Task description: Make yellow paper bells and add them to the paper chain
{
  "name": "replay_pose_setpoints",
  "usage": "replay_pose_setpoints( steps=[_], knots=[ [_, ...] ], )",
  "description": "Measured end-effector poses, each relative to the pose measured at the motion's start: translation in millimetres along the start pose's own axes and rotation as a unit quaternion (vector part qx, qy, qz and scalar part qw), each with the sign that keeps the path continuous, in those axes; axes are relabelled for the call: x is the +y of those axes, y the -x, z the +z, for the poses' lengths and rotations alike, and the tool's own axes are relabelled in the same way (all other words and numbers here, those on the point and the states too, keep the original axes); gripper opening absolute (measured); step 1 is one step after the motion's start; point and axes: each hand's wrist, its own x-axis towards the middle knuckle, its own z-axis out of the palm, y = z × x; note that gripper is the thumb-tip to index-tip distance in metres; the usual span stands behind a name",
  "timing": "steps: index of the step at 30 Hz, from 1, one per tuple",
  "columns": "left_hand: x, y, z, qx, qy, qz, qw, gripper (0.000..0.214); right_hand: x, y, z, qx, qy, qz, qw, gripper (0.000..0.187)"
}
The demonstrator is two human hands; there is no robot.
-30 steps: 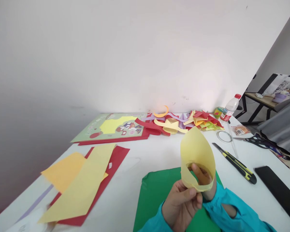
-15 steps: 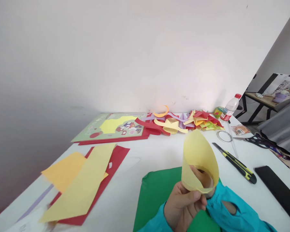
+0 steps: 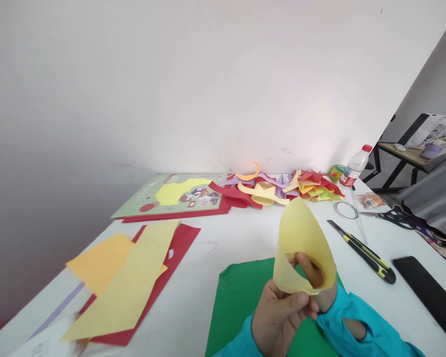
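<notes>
A pale yellow sheet of paper is curled into a wide cone-like tube, tall at the back and low at the front. My left hand pinches its lower front edge between thumb and fingers. Behind the tube is my right hand, its curled fingers showing through the opening against the paper's inner side; part of that hand is hidden by the paper. Beneath both hands lies a green board.
Yellow, orange and red paper lie at left. Paper cut-outs and a printed pad sit by the wall. At right are a utility knife, tape roll, scissors, bottle and black strip.
My right hand's fingers have risen and show more inside the tube. The paper's back has shifted slightly left, and its opening has changed shape. My left hand keeps its pinch.
</notes>
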Motion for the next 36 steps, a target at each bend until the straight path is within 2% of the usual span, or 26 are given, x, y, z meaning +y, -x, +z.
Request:
replay_pose_setpoints(
  steps=[3,5,7,9,12,14,19,26,28,30,33,36],
  knots=[
    [0.2,0.4,1.9,0.009,-0.002,0.0,1.0,0.017,0.7,-1.6,0.2,-0.033,-0.026,0.022,0.999,0.037],
    [3.0,-0.1,2.5,0.041,0.0,0.025,0.999,0.019,2.4,-4.3,2.8,-0.037,-0.042,0.035,0.998,0.035],
    [7.3,-1.8,1.4,0.094,0.011,0.059,0.994,0.018,5.7,-8.3,6.2,-0.033,-0.067,0.04,0.996,0.028],
    [12.2,-5.1,-1.6,0.164,0.037,0.082,0.982,0.016,10.6,-13.0,8.9,-0.033,-0.101,0.045,0.993,0.03],
    [18.5,-12.0,-7.2,0.269,0.085,0.083,0.956,0.012,19.7,-19.8,9.2,-0.024,-0.143,0.091,0.985,0.028],
    [21.0,-16.9,-10.0,0.311,0.109,0.074,0.941,0.019,25.1,-23.0,7.7,-0.008,-0.146,0.128,0.981,0.026],
    [23.3,-25.4,-13.0,0.34,0.147,0.046,0.928,0.023,31.9,-24.7,6.7,0.013,-0.111,0.134,0.985,0.025],
    [22.4,-30.2,-17.9,0.338,0.131,0.055,0.93,0.02,40.3,-23.1,7.3,0.032,-0.061,0.11,0.991,0.022],
    [21.6,-31.3,-19.4,0.338,0.122,0.062,0.931,0.019,40.9,-22.4,4.4,0.05,-0.023,0.069,0.996,0.021],
    [20.5,-32.3,-20.4,0.336,0.111,0.068,0.933,0.018,40.2,-20.8,1.3,0.073,0.06,-0.027,0.995,0.021],
    [18.6,-33.1,-20.9,0.329,0.093,0.076,0.937,0.016,38.9,-16.7,-0.9,0.07,0.196,-0.202,0.957,0.03],
    [16.6,-33.2,-20.6,0.318,0.077,0.085,0.941,0.013,39.3,-12.9,0.8,0.045,0.266,-0.294,0.917,0.038]
  ],
)
